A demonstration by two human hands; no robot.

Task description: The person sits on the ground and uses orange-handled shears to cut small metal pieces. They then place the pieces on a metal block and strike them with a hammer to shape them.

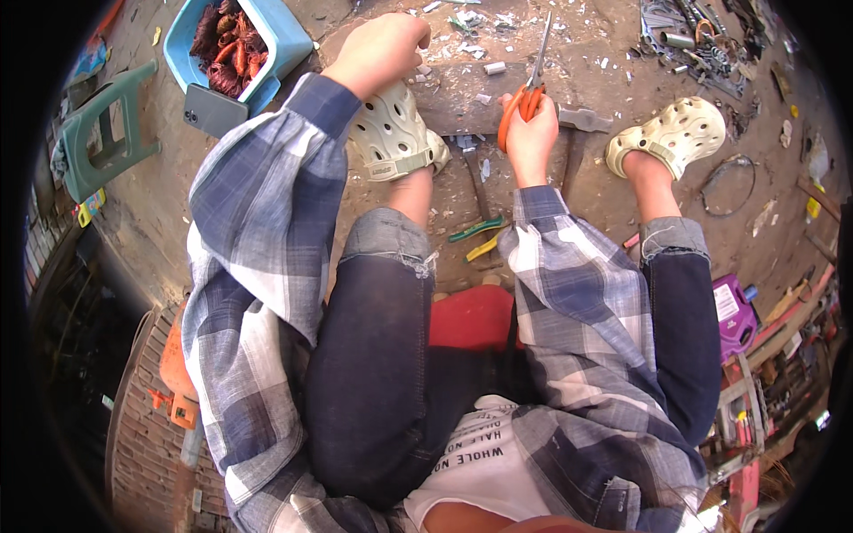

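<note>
Right hand (pixel 535 133) around orange-handled scissors (pixel 530 104), left hand (pixel 382 51) curled, well apart from it.
Nearest, green and yellow tool handles (pixel 477 229) lie on the ground between the two shoes. Farther out, a hammer head (pixel 585 119) sits just beside the right hand, and the scissors' blades point away from the body. Above the left shoe (pixel 389 133), the left fingers bend inward; I cannot tell whether they hold anything. Beyond, a grey phone (pixel 214 111) is by a blue bin (pixel 291 49) of reddish coils (pixel 229 51).
</note>
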